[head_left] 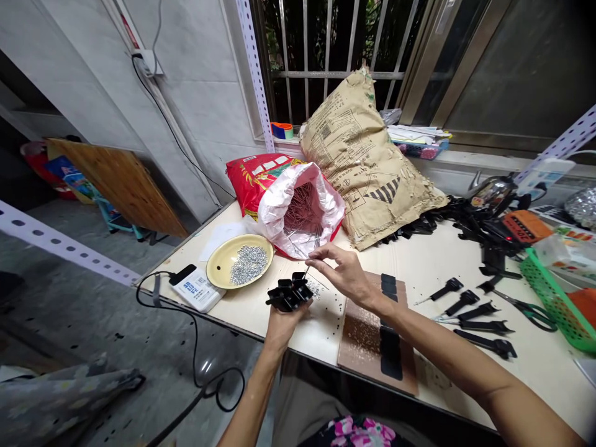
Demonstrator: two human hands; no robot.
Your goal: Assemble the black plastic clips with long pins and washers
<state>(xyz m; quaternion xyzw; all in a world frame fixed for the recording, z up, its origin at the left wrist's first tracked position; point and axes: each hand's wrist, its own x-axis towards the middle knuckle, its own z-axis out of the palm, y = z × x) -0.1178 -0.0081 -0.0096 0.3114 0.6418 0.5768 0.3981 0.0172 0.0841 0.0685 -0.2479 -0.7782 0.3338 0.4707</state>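
Note:
My left hand (282, 320) grips a bundle of black plastic parts (289, 293) near the table's front edge. Just right of it, my right hand (339, 270) pinches a thin metal pin (307, 270) with its tip at the top of the bundle. Behind them a red bag with a white liner (298, 208) lies open, full of long metal pins. A yellow dish (218, 264) holding small silver pieces sits to the left.
A torn brown paper sack (363, 155) leans at the window, black parts spilling from it (419, 225). Finished black pieces (470, 313) and scissors (524, 305) lie at the right beside a green basket (554, 304). A brown board (367, 335) lies under my right forearm. A white device (198, 290) with a black cable sits front left.

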